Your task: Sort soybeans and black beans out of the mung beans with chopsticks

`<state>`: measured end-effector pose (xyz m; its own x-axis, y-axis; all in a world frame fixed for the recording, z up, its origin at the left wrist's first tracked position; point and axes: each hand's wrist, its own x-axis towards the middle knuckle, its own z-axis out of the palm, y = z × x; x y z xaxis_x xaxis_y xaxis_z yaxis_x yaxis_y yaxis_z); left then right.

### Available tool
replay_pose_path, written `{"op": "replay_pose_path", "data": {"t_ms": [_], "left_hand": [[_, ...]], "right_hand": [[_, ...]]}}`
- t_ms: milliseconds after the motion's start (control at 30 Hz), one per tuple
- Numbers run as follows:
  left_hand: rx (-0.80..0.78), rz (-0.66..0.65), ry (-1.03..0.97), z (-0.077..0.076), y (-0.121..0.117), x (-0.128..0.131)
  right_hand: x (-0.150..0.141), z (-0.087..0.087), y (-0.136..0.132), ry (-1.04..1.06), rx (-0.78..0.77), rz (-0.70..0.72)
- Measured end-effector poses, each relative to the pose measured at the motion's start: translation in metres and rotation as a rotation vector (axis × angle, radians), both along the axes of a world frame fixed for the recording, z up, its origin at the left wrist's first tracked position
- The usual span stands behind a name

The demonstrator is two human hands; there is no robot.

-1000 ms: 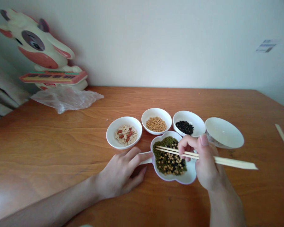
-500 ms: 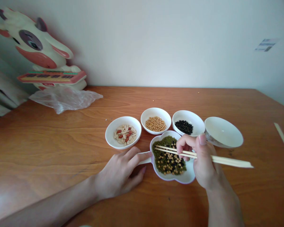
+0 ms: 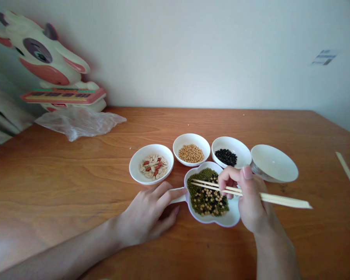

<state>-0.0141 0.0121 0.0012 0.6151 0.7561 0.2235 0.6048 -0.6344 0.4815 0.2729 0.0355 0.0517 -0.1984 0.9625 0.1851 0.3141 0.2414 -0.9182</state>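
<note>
My left hand (image 3: 150,212) is closed on the short handle of a white flower-shaped dish (image 3: 233,217), its index finger stretched along the handle to the rim. In the dish lies a mix of green, black and yellow beans (image 3: 208,198). My right hand (image 3: 252,200) grips a pair of wooden chopsticks (image 3: 282,200) over the dish. Their tips are slightly apart at the green beans on the left side. Behind the dish stand white bowls: one with peanuts (image 3: 154,167), one with yellow soybeans (image 3: 191,153), one with black beans (image 3: 226,156).
A further white bowl (image 3: 275,163) with nothing visible inside stands right of the black beans. A light wooden stick (image 3: 348,175) lies at the right edge. At the back left are a crumpled plastic bag (image 3: 81,122) and a cow-shaped toy keyboard (image 3: 64,95), before the wall.
The view has shifted slightly. The chopsticks and both hands keep nearly the same place, with the tips still among the green beans. No bean has visibly been lifted.
</note>
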Motion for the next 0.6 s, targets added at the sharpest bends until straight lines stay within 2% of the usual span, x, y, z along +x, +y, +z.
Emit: {"op": "replay_pose_path", "data": {"t_ms": [433, 600], "left_hand": [[0.021, -0.001, -0.003, 0.0020, 0.0008, 0.0022], [0.016, 0.001, -0.005, 0.0029, 0.0003, 0.0017]], "right_hand": [[-0.0037, 0.0039, -0.0010, -0.027, 0.051, -0.026], [-0.0048, 0.0051, 0.0013, -0.050, 0.124, -0.066]]}}
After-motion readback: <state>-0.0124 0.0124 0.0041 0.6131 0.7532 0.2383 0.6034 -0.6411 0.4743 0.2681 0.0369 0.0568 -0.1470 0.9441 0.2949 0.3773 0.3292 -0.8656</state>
